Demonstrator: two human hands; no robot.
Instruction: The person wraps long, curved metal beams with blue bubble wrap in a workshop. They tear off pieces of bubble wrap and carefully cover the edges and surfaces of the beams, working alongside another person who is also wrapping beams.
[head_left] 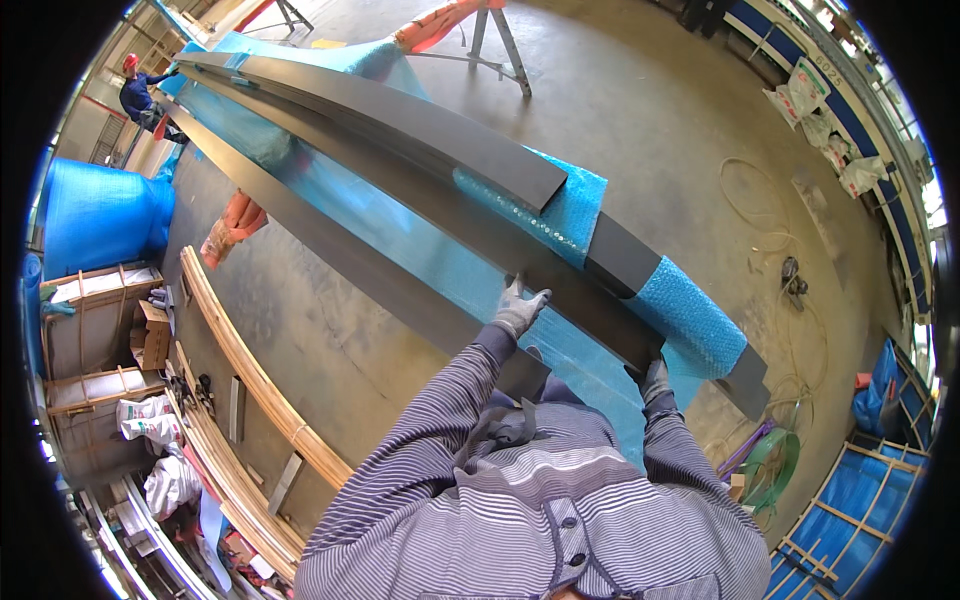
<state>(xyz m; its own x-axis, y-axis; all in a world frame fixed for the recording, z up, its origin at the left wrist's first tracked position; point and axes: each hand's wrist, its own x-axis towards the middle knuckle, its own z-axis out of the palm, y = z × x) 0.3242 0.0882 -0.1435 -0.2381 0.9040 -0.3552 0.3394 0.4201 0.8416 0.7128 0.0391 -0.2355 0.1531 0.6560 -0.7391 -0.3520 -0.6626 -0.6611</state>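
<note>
A long dark metal profile (575,290) runs from in front of me toward the far upper left. My left hand (520,308), in a grey glove, grips its near edge, fingers closed around it. At the profile's near right end, my right hand (655,383), also gloved, holds the corner; some of its fingers are hidden. Blue bubble wrap (705,315) lies under and beside the profile, with more wrap stretched below my hands. Just beyond lies a stack of similar dark profiles (500,160). Another long profile (330,255) extends on the nearer left side.
A co-worker (142,95) in a red helmet stands at the profiles' far end. Orange-wrapped trestles (440,22) stand behind and under the work. Left are a big blue roll (105,215) and long wooden strips (265,370). A cable (745,205) lies on the right floor.
</note>
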